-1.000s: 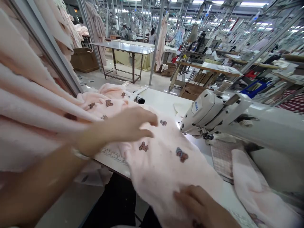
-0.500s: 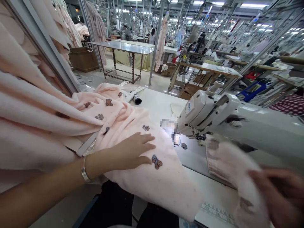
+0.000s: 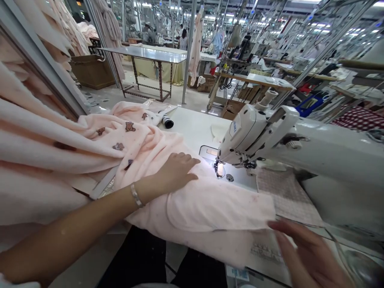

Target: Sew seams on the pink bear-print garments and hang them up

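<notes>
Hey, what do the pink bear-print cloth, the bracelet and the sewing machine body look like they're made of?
Pink bear-print cloth: probably matte fleece or plush, given its soft, slightly fuzzy look and thick, rounded folds.
Bracelet: likely polished, silver-coloured metal, from its bright glints.
Sewing machine body: seems white-painted metal, glossy where light reflects, though plastic is possible.

Left fingers (image 3: 190, 161) rest on pink fabric (image 3: 222, 206) beside a sewing machine (image 3: 249, 128).
</notes>
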### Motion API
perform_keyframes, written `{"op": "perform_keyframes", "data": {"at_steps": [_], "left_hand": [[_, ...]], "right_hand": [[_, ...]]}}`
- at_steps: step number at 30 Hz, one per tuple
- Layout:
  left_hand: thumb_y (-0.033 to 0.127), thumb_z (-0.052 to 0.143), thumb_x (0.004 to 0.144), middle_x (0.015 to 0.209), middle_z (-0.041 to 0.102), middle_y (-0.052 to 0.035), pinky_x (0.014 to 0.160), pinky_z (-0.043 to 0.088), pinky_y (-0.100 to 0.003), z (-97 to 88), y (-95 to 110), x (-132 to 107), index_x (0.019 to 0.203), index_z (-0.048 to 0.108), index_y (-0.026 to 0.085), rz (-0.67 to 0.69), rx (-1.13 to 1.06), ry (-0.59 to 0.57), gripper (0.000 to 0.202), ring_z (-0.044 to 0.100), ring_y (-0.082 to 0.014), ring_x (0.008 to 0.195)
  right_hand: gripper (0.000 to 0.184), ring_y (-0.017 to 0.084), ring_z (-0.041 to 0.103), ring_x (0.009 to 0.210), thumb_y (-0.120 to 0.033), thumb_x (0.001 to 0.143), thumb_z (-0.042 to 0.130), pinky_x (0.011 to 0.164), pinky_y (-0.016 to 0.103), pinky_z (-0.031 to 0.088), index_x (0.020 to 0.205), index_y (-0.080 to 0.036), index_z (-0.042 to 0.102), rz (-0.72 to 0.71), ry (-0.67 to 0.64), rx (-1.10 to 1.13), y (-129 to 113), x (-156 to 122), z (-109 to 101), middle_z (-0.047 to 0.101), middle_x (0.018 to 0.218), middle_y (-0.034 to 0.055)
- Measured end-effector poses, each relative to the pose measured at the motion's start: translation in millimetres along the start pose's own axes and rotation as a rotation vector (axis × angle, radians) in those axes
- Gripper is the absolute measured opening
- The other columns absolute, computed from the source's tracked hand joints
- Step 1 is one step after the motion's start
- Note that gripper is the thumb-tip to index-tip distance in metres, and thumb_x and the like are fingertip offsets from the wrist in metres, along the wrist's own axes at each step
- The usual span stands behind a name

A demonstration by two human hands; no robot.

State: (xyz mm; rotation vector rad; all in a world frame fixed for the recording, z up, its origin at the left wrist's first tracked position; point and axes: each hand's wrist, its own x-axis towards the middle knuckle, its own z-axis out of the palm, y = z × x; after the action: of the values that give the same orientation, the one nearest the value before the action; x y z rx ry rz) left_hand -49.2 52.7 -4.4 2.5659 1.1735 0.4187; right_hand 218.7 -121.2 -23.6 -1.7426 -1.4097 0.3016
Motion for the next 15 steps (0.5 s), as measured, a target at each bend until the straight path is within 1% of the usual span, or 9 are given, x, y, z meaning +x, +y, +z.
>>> {"op": "perform_keyframes", "data": {"at_steps": [2, 3, 5, 7, 8, 10, 12, 14, 15], "left_hand": [[0.028, 0.055, 0.088, 0.103, 0.061, -0.0071, 0.090, 0.041, -0.041, 11.8, -1.0, -2.7, 0.103, 0.063, 0.018, 0.052, -0.014, 0.041, 0.019, 0.053, -0.0225, 0.100], [0.026, 0.054, 0.089, 0.101, 0.061, -0.0061, 0.090, 0.041, -0.038, 16.6, -0.7, -5.2, 0.096, 0.064, 0.018, 0.066, -0.031, 0.049, 0.015, 0.053, -0.0205, 0.099], [0.026, 0.055, 0.089, 0.099, 0.062, -0.0041, 0.089, 0.041, -0.036, 21.8, 0.0, -10.6, 0.088, 0.065, 0.018, 0.092, -0.068, 0.063, 0.013, 0.054, -0.0179, 0.096], [0.025, 0.056, 0.088, 0.096, 0.063, -0.0027, 0.088, 0.040, -0.036, 20.8, 1.1, -13.2, 0.083, 0.066, 0.019, 0.144, -0.109, 0.094, 0.012, 0.055, -0.0172, 0.094], [0.024, 0.056, 0.088, 0.095, 0.064, -0.0026, 0.088, 0.040, -0.037, 18.4, 2.3, -12.9, 0.080, 0.065, 0.019, 0.167, -0.131, 0.113, 0.013, 0.055, -0.0173, 0.093], [0.020, 0.055, 0.087, 0.094, 0.064, -0.0028, 0.089, 0.040, -0.038, 11.3, 7.1, -10.9, 0.077, 0.063, 0.018, 0.166, -0.205, 0.152, 0.012, 0.056, -0.0177, 0.092], [0.017, 0.055, 0.084, 0.096, 0.065, -0.0025, 0.088, 0.042, -0.036, 2.7, 15.9, -11.5, 0.077, 0.059, 0.018, 0.085, -0.380, 0.167, 0.008, 0.057, -0.0175, 0.094], [0.018, 0.052, 0.085, 0.098, 0.065, -0.0018, 0.084, 0.046, -0.033, -6.4, 28.0, -19.6, 0.081, 0.054, 0.019, -0.040, -0.634, 0.148, 0.005, 0.059, -0.0161, 0.095], [0.020, 0.048, 0.087, 0.094, 0.065, -0.0012, 0.080, 0.047, -0.030, -11.1, 34.7, -26.4, 0.083, 0.051, 0.020, -0.099, -0.745, 0.137, 0.005, 0.060, -0.0148, 0.091]], "right_hand": [[0.025, 0.023, 0.057, 0.098, -0.042, 0.085, 0.054, 0.087, 0.041, 0.048, 0.103, -0.027, 0.063, -0.132, -0.245, -0.163, -2.2, 4.2, 6.4, 0.061, 0.102, 0.0055], [0.027, 0.023, 0.057, 0.101, -0.044, 0.085, 0.053, 0.087, 0.039, 0.048, 0.104, -0.028, 0.064, -0.164, -0.323, -0.227, -1.6, 4.2, 8.1, 0.060, 0.105, 0.0049], [0.034, 0.020, 0.057, 0.104, -0.048, 0.085, 0.053, 0.083, 0.032, 0.052, 0.114, -0.032, 0.060, -0.152, -0.419, -0.316, 2.4, 0.7, 7.5, 0.058, 0.111, 0.0035], [0.045, 0.017, 0.060, 0.099, -0.052, 0.082, 0.055, 0.073, 0.025, 0.055, 0.124, -0.035, 0.054, -0.116, -0.484, -0.360, 7.3, -2.7, 3.1, 0.056, 0.113, 0.0025], [0.049, 0.016, 0.062, 0.094, -0.053, 0.081, 0.056, 0.069, 0.023, 0.055, 0.126, -0.035, 0.051, -0.100, -0.508, -0.373, 8.9, -2.4, 0.5, 0.058, 0.110, 0.0024], [0.048, 0.016, 0.063, 0.083, -0.056, 0.080, 0.056, 0.064, 0.023, 0.055, 0.122, -0.032, 0.055, -0.104, -0.504, -0.376, 8.3, 2.9, -3.1, 0.060, 0.096, 0.0024], [0.037, 0.017, 0.062, 0.079, -0.056, 0.082, 0.054, 0.064, 0.026, 0.053, 0.103, -0.028, 0.063, -0.145, -0.458, -0.371, 3.0, 10.7, -4.4, 0.060, 0.086, 0.0033], [0.030, 0.020, 0.061, 0.083, -0.052, 0.083, 0.052, 0.069, 0.030, 0.052, 0.081, -0.026, 0.065, -0.220, -0.429, -0.346, -5.5, 12.5, -4.9, 0.061, 0.087, 0.0051], [0.028, 0.020, 0.061, 0.085, -0.050, 0.084, 0.052, 0.072, 0.031, 0.053, 0.076, -0.026, 0.065, -0.243, -0.425, -0.317, -10.3, 8.9, -5.5, 0.062, 0.090, 0.0052]]}}
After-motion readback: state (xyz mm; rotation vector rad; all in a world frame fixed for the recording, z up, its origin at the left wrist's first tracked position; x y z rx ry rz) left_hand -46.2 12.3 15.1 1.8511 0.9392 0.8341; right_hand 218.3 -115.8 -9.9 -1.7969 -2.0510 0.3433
